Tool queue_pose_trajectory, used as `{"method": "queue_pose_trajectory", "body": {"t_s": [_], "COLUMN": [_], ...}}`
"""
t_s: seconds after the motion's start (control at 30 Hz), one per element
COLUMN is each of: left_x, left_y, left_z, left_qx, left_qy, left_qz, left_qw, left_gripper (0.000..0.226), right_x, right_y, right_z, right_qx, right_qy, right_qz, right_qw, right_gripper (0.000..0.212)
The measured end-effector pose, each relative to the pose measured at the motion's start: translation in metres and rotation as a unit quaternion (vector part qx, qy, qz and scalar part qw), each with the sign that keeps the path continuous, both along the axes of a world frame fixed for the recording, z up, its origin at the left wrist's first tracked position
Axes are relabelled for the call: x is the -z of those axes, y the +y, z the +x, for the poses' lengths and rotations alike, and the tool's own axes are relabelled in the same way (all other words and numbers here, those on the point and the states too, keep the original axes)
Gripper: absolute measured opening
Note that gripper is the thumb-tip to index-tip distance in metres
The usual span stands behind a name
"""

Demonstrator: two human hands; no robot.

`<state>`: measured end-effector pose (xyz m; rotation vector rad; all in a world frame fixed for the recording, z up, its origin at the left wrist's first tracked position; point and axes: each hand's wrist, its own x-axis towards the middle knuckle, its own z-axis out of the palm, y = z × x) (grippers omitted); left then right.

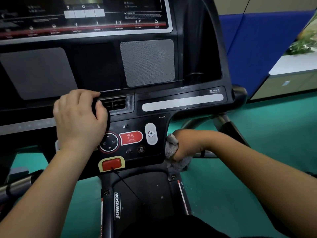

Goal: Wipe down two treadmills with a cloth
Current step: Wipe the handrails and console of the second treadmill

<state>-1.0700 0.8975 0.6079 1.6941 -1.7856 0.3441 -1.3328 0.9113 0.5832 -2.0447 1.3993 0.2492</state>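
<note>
Bracing on the treadmill console (197, 48), our left hand (80, 117) curled its fingers (89, 93) over the ledge (118, 91) beside the vent (113, 103). Our right hand (187, 145) gripped the grey cloth (172, 151) against the right edge of the control panel (154, 152). We judged wiping underway, next needing a sweep across the buttons (131, 137).

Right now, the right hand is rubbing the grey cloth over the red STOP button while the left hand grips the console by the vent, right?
Not quite. The head view shows the right hand holding the grey cloth at the right edge of the control panel, past the white button; the red STOP button is uncovered. The left hand does grip the console by the vent.
</note>
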Motion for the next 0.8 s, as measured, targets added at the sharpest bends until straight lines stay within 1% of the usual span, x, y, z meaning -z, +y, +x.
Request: {"method": "queue_pose_trajectory", "body": {"t_s": [0.1,0.17,0.23,0.33,0.37,0.43,0.5,0.63,0.73,0.77,0.8], "left_x": [0.001,0.001,0.002,0.002,0.002,0.002,0.002,0.003,0.004,0.005,0.005], "left_y": [0.000,0.001,0.000,0.000,0.000,0.000,-0.001,-0.001,-0.003,-0.004,-0.004], "left_z": [0.000,0.000,0.000,0.001,0.000,0.001,0.001,0.000,0.000,0.001,0.001], "left_qx": [0.001,0.001,0.000,0.001,0.002,-0.003,-0.002,-0.001,-0.003,-0.002,0.000], "left_qy": [0.002,0.002,0.000,0.001,0.002,0.001,-0.002,0.000,0.004,0.003,0.003], "left_qz": [-0.004,-0.006,-0.006,-0.008,-0.009,-0.010,-0.010,-0.011,-0.015,-0.014,-0.014], "left_qw": [1.000,1.000,1.000,1.000,1.000,1.000,1.000,1.000,1.000,1.000,1.000], "left_gripper": [0.026,0.026,0.027,0.028,0.027,0.027,0.026,0.025,0.025,0.025,0.026], "right_x": [0.011,0.020,0.028,0.039,0.041,0.045,0.050,0.065,0.068,0.068,0.072], "right_y": [0.021,0.033,0.041,0.050,0.054,0.061,0.068,0.079,0.085,0.087,0.089], "right_z": [-0.008,-0.018,-0.030,-0.050,-0.056,-0.064,-0.070,-0.074,-0.068,-0.064,-0.057], "right_qx": [0.019,0.043,0.066,0.090,0.099,0.130,0.199,0.329,0.431,0.438,0.464], "right_qy": [0.024,0.006,0.004,0.071,0.081,0.077,0.032,-0.064,-0.183,-0.193,-0.170], "right_qz": [-0.161,-0.238,-0.277,-0.322,-0.331,-0.330,-0.316,-0.301,-0.208,-0.215,-0.125], "right_qw": [0.986,0.970,0.959,0.940,0.935,0.932,0.927,0.893,0.859,0.851,0.860], "right_gripper": [0.030,0.039,0.050,0.049,0.049,0.052,0.056,0.047,0.043,0.041,0.043]}}
